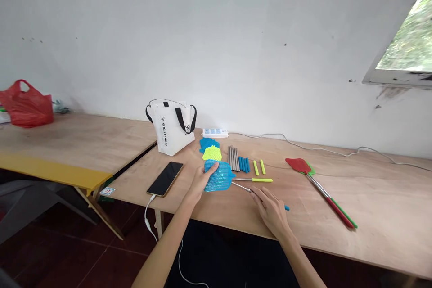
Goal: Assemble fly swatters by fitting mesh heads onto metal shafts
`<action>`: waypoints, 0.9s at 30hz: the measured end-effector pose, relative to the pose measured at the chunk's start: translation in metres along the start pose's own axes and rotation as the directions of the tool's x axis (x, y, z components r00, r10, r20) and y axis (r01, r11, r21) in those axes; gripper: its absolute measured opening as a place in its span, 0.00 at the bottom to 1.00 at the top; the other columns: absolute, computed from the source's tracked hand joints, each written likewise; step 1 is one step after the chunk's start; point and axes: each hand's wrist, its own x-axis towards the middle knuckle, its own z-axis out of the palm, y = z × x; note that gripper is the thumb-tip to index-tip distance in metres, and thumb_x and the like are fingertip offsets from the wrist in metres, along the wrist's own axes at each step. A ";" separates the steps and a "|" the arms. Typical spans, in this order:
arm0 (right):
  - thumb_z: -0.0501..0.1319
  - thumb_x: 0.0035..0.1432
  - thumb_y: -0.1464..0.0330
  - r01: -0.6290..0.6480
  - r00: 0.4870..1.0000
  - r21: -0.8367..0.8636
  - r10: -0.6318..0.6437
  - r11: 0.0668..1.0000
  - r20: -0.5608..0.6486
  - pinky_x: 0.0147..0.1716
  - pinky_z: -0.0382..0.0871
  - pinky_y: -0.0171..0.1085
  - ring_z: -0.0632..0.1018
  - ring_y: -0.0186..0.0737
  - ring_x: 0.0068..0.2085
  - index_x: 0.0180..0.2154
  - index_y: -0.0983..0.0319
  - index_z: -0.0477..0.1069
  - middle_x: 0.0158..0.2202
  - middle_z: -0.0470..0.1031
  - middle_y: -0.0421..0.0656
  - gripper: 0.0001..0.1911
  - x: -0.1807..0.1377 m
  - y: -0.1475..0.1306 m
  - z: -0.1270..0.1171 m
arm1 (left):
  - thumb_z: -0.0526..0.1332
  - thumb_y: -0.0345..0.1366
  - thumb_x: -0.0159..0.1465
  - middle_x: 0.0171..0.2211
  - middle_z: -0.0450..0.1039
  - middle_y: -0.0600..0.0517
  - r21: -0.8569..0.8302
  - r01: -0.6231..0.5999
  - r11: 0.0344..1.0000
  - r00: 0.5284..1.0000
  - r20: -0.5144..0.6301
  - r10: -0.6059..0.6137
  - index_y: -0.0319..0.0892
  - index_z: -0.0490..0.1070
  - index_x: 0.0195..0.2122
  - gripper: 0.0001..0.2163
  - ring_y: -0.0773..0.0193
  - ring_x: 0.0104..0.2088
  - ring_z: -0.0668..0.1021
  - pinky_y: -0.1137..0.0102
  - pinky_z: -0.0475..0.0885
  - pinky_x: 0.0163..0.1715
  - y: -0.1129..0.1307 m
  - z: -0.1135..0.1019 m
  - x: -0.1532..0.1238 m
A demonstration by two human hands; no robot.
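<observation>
My left hand [200,184] pinches a blue fly swatter head [221,179] between thumb and fingers. My right hand [268,209] is closed around a thin metal rod [241,186], whose blue grip end [286,208] shows past the fingers. The rod's tip meets the neck of the blue head; whether it is seated inside I cannot tell. Just behind lies another rod with a yellow-green handle [262,180]. Beyond my left hand are a yellow-green swatter head [212,153] and blue swatter heads [208,143]. Several metal rods [233,158], blue grips [244,164] and two yellow-green grips [259,167] lie nearby.
Red and green fly swatters [324,193] lie at the right. On the left are a phone [165,179] with a white cable and a white bag [173,132]. A power strip [215,132] sits by the wall. A red plastic bag [29,105] stands on another table.
</observation>
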 end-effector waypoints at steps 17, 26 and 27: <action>0.49 0.75 0.60 0.003 1.000 0.036 -0.003 0.999 0.005 0.31 0.66 0.32 0.80 0.37 0.34 0.49 0.57 0.77 0.34 0.78 0.43 0.19 -0.002 0.004 0.003 | 0.76 0.54 0.48 0.34 0.83 0.46 0.036 0.083 0.996 0.997 -0.010 -0.083 0.39 0.80 0.34 0.23 0.52 0.37 0.84 0.66 0.80 0.34 0.001 -0.008 0.002; 0.49 0.75 0.61 0.065 0.997 -0.097 -0.060 0.993 0.053 0.30 0.64 0.31 0.81 0.34 0.36 0.53 0.55 0.77 0.35 0.79 0.42 0.19 -0.004 0.008 0.005 | 0.73 0.55 0.52 0.27 0.78 0.50 0.143 -0.058 0.988 0.998 0.009 0.057 0.40 0.75 0.27 0.22 0.59 0.31 0.80 0.70 0.75 0.29 -0.003 -0.011 0.000; 0.49 0.75 0.61 0.071 0.996 -0.103 -0.065 0.992 0.055 0.30 0.64 0.31 0.81 0.35 0.36 0.52 0.55 0.77 0.35 0.80 0.42 0.19 -0.004 0.009 0.005 | 0.73 0.55 0.52 0.26 0.77 0.51 0.161 -0.080 0.984 0.997 0.018 0.078 0.40 0.73 0.25 0.22 0.60 0.29 0.79 0.71 0.74 0.28 -0.003 -0.010 0.000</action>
